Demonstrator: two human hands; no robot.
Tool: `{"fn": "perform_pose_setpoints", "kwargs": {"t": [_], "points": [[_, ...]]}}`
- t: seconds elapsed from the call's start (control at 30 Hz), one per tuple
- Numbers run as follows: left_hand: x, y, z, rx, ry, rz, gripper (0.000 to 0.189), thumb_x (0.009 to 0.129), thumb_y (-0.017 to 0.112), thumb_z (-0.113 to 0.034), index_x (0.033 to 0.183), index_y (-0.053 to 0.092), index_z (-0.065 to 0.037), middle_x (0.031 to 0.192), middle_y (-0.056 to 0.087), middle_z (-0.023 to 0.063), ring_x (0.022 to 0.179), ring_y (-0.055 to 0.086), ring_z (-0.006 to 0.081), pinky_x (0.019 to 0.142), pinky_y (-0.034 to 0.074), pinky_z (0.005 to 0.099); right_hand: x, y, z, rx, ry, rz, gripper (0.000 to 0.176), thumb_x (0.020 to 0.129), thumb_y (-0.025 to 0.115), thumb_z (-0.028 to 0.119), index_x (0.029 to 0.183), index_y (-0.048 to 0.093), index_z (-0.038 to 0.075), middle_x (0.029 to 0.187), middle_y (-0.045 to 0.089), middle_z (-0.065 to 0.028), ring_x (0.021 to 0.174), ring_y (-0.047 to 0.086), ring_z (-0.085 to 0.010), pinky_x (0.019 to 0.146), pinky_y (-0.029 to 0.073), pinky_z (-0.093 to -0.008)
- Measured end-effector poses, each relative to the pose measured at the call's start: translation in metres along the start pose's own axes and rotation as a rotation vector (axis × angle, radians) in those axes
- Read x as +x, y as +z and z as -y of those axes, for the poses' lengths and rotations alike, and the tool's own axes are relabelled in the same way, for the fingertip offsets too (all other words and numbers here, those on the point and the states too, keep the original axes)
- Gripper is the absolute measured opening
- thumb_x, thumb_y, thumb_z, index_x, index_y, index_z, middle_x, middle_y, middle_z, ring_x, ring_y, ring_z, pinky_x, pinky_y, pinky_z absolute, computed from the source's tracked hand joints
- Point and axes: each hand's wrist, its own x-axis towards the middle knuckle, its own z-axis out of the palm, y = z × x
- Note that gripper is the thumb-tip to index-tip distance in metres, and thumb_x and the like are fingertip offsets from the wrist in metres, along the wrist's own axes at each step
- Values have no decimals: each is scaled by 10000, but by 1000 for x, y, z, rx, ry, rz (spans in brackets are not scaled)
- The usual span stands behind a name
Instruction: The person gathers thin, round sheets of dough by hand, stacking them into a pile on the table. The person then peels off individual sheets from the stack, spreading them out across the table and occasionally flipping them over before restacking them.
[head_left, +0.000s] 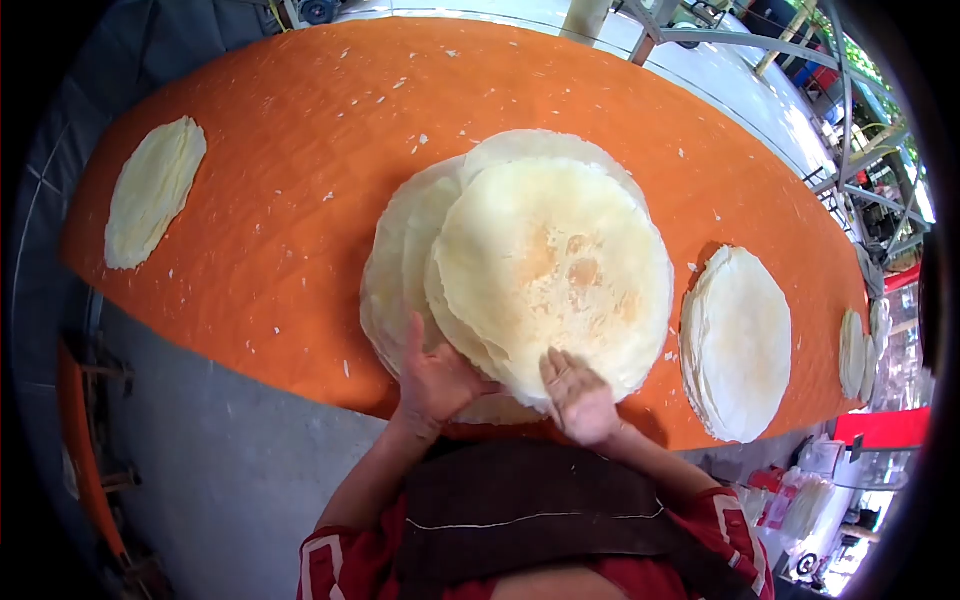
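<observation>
A stack of large, thin, pale round flatbreads point(560, 270) lies before me on the orange table, its layers shifted against each other. Browned patches mark the top one. At the stack's front left edge is my left hand point(437, 383), thumb raised and spread from the fingers, which point in toward the upper layers. My right hand point(582, 398) rests at the front rim of the top flatbread with its fingers stretched out over the surface. Neither hand is closed around a flatbread.
Another pile of flatbreads point(737, 345) sits to the right, with smaller-looking piles point(852, 355) at the far right end. At the far left lies one more pile point(155, 193). Pale crumbs dot the orange tabletop point(290, 140). Bagged goods point(803, 505) stand beyond the right edge.
</observation>
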Motion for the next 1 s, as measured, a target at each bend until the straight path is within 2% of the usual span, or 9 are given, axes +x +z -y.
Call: {"fn": "perform_pose_setpoints", "kwargs": {"t": [0.13,0.27,0.33,0.4,0.43,0.57,0.67,0.8,1.0], "points": [[6,14,6,-5,41,40,694,843,322,-637,1364,296,-179,1386,333,112,1218,365,338,937,321,587,11,-22,3,86,88,-61,513,720,586,164,1165,479,-66,1178,487,-277,1026,519,-409,861,432,-479],[22,2,2,101,38,74,609,875,388,-535,1345,314,-155,1308,416,100,1226,349,333,967,294,586,37,-57,-71,348,312,21,142,743,609,1,603,597,21,612,588,-123,493,536,-184,451,430,-309],[35,-17,-2,113,99,-174,510,876,436,-416,1211,398,-33,1278,401,190,1191,375,369,989,286,573,65,-98,-121,513,573,-60,243,787,647,164,594,600,24,470,493,-30,460,438,-73,423,370,-278],[50,-24,-5,117,161,-453,421,866,494,-314,1108,440,26,1213,435,214,1142,413,378,992,300,552,98,-174,-149,357,588,-104,153,794,642,149,815,606,2,701,584,-20,625,514,-69,536,416,-245],[58,-24,-6,128,157,-458,390,856,507,-275,1077,435,39,1186,440,218,1118,424,378,988,309,546,109,-204,-170,443,634,-88,210,827,604,86,1011,600,-16,901,644,-50,779,576,-73,643,457,-217],[80,-25,-13,190,109,-496,301,827,536,-170,1001,440,56,1076,484,204,999,494,345,938,387,492,128,-244,-143,-152,426,-338,208,833,596,106,974,601,-47,749,635,-85,719,602,-142,618,463,-252],[93,-38,-21,342,15,-528,243,807,543,-123,961,460,45,975,532,173,898,549,294,865,459,423,125,-180,-136,-452,194,-179,114,629,549,-65,705,604,0,731,614,-117,666,592,-254,577,468,-358],[105,-31,-28,758,-58,-576,197,770,528,-35,956,502,26,870,559,124,787,564,243,761,500,345,114,-36,-115,-238,23,-108,207,726,619,229,747,504,58,692,557,-112,641,579,-253,518,467,-363],[116,-18,-10,523,122,-448,235,718,507,67,913,483,-62,882,550,72,779,554,172,721,478,306,99,10,-102,-148,42,-146,248,649,624,150,808,505,1,747,539,-113,716,568,-243,579,476,-354]]}}
